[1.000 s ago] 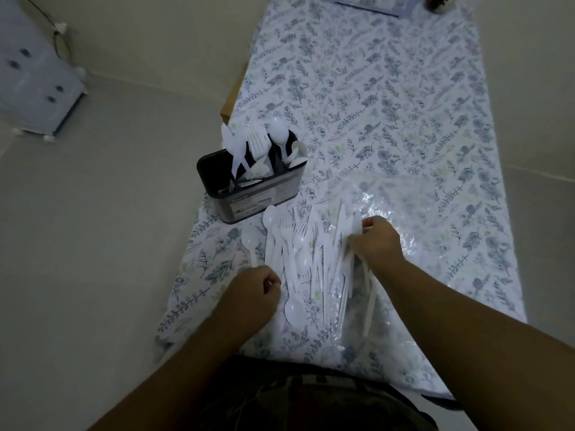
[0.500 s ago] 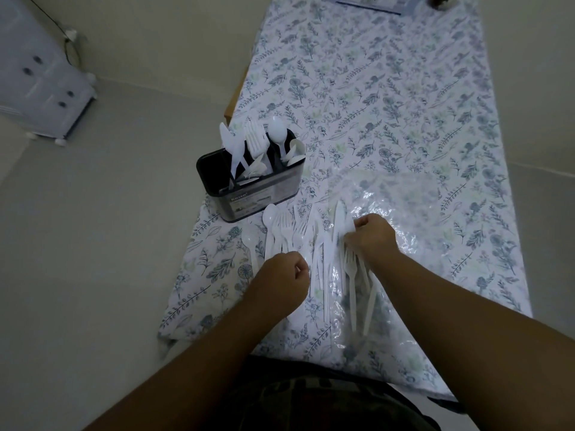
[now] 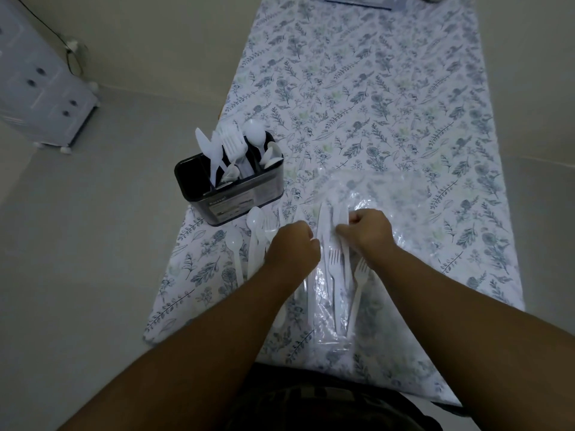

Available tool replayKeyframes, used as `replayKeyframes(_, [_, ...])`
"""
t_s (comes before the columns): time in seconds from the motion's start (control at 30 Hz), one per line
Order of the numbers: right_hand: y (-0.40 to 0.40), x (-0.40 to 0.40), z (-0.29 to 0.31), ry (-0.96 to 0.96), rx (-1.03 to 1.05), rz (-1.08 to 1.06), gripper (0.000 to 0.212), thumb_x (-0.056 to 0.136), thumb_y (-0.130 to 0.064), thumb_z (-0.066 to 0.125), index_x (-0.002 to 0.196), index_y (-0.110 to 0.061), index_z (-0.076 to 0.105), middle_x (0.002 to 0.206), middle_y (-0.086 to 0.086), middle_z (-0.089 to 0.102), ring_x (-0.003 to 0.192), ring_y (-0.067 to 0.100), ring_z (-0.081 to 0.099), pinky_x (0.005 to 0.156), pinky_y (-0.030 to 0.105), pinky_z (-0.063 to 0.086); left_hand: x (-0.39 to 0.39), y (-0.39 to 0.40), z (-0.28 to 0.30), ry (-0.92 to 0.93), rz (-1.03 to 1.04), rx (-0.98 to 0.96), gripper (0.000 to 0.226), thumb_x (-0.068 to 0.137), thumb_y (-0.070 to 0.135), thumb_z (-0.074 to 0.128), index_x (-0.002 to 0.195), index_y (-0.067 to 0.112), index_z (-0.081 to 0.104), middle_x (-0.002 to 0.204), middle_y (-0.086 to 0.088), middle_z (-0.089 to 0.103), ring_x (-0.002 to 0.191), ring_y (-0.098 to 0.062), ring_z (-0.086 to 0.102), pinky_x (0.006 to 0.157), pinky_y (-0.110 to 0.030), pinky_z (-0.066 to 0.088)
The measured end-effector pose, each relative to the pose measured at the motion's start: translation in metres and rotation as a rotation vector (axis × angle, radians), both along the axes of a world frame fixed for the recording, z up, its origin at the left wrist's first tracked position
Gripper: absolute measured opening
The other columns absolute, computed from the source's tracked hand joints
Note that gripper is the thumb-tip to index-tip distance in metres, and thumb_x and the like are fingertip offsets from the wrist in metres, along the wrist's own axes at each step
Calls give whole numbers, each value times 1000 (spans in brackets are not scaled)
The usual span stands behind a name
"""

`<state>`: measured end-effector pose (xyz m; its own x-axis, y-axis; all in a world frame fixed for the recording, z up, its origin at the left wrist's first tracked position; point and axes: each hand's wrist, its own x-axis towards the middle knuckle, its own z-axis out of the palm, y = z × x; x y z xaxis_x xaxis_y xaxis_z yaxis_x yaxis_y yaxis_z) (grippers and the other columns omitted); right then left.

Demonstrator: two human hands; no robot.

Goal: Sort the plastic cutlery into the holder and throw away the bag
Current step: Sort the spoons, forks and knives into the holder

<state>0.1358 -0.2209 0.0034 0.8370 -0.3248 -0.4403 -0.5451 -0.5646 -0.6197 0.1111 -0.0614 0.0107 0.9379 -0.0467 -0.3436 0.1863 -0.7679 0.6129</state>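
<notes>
Loose cutlery (image 3: 334, 265) is spread at six o'clock, the holder (image 3: 230, 188) at ten, the bag (image 3: 379, 206) at three. Both hands (image 3: 292, 247) (image 3: 370, 231) are curled over pieces; what is pinched cannot be told. Mixed types could be grabbed together and missorted.

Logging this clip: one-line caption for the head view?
Both hands work loose white cutlery on a clear bag beside a partly filled black holder.

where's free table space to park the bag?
Free: the floral tablecloth beyond the plastic bag, up to the far edge, and the strip along its right edge. Crowded: loose cutlery between the holder and the bag, under both hands.
</notes>
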Motion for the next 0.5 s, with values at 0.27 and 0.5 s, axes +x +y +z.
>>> replayKeyframes(0.27, [-31,13,21,-147,270,-227,13,87,-17,69,78,-12,62,77,12,67,75,33,70,77,55,63,26,-31,-6,71,37,119,25,85,33,69,74,12,60,74,-3,63,74,-21,66,60,-28,50])
replayKeyframes(0.5, [-29,-6,34,34,571,-260,19,106,-15,49,123,-23,48,95,11,64,76,25,69,75,55,61,29,-43,5,101,44,190,26,83,16,61,64,13,44,71,-7,54,70,-24,60,54,-27,40])
